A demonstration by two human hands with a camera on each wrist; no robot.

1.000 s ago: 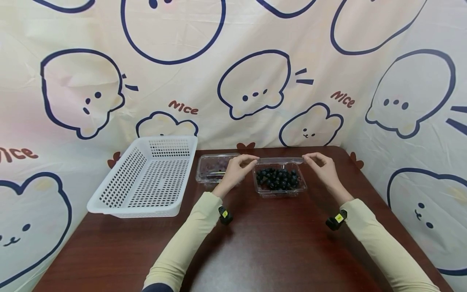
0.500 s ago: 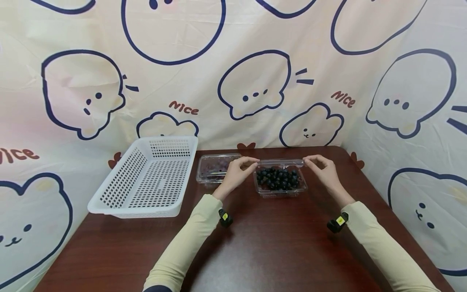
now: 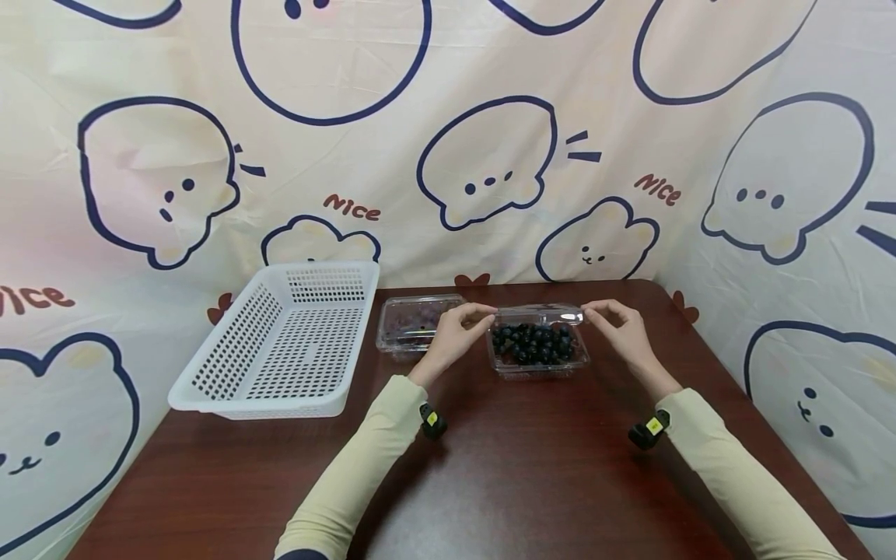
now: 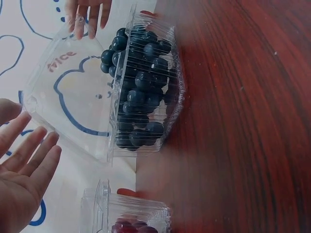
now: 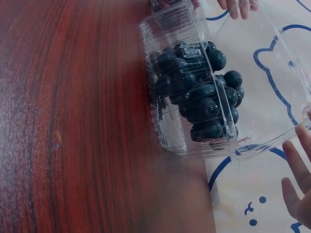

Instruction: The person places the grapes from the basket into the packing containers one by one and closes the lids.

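Note:
In the head view a clear plastic clamshell box (image 3: 537, 370) full of dark grapes (image 3: 535, 343) stands on the table, its hinged lid (image 4: 73, 104) raised at a slant above the fruit. My left hand (image 3: 456, 333) pinches the lid's left corner between thumb and fingertips. At the opposite corner my right hand (image 3: 623, 334) grips the lid's edge the same way. Both wrist views show the grapes through the ribbed wall, some heaped above the rim. Just left of it, partly behind my left hand, is a second clear box (image 3: 411, 317) with reddish fruit (image 4: 132, 227).
A large white perforated plastic basket (image 3: 297, 350) sits at the left of the brown wooden table (image 3: 518, 474). A cartoon-printed cloth (image 3: 392, 155) hangs behind the table and along both sides.
Both hands have come slightly down with the lid, which now tilts a little more over the grapes. The boxes and basket have stayed put.

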